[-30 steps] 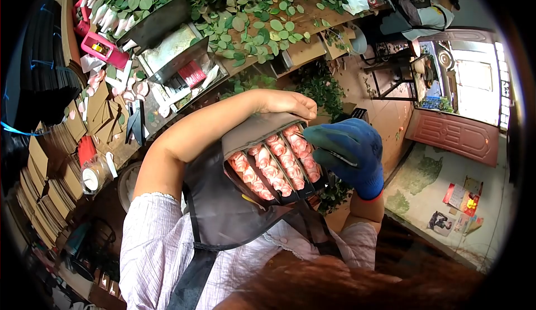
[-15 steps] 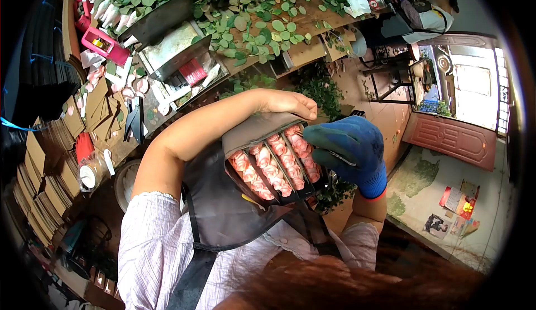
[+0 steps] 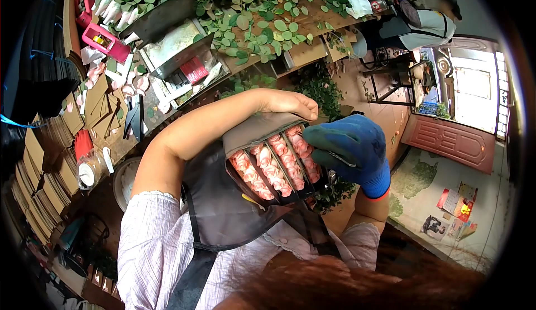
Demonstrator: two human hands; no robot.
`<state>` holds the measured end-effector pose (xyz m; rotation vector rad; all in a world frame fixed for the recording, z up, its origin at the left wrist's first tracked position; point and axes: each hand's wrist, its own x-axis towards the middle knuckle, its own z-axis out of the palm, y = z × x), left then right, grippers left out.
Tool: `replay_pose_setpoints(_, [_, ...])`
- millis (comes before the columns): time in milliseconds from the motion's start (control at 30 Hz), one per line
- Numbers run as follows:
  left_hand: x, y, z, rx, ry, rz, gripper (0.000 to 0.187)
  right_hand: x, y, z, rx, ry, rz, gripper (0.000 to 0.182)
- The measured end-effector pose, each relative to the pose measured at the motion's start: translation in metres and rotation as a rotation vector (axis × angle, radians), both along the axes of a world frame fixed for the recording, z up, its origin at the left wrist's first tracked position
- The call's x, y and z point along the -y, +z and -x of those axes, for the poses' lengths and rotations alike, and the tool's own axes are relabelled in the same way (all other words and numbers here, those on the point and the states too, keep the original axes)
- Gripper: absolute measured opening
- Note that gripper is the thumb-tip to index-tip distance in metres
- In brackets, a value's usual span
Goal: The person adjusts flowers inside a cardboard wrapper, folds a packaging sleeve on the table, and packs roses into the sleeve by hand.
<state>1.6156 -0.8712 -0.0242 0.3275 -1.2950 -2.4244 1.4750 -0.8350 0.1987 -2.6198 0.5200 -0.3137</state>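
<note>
A bundle of pink roses [image 3: 271, 167] rests against my front, its blooms set in several rows with dark strips between them. Greyish-brown wrapping [image 3: 251, 134] surrounds the far side. My bare left hand [image 3: 290, 104] reaches across the far edge of the bundle, fingers curled, with the forearm along the wrapping. On my right hand [image 3: 347, 145] is a blue and green glove. Its fingers are pressed together at the right edge of the bundle, beside the last row of blooms. What they pinch, if anything, is hidden. A dark apron [image 3: 223, 209] covers my front.
A workbench [image 3: 268, 67] ahead bears leafy stems [image 3: 262, 31], a metal stand [image 3: 173, 47] and a pink tape dispenser [image 3: 106, 42]. Cardboard sheets [image 3: 42, 181] stack at left. Another person [image 3: 424, 28] stands at the far right, near a dark-framed stool [image 3: 391, 81].
Very little differs. My gloved right hand and wrist have shifted slightly to the right. My left hand and the rose bundle stay where they were.
</note>
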Motion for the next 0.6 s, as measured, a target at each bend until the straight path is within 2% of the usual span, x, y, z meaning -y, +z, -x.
replay_pose_setpoints(333, [0.002,-0.004,0.001,-0.018,-0.008,0.002,0.017,0.005,-0.002,0.002,0.005,0.038,0.007,0.038])
replay_pose_setpoints(600, [0.001,-0.003,0.002,-0.007,0.016,0.01,0.017,0.011,-0.007,0.004,-0.004,0.058,-0.02,0.031])
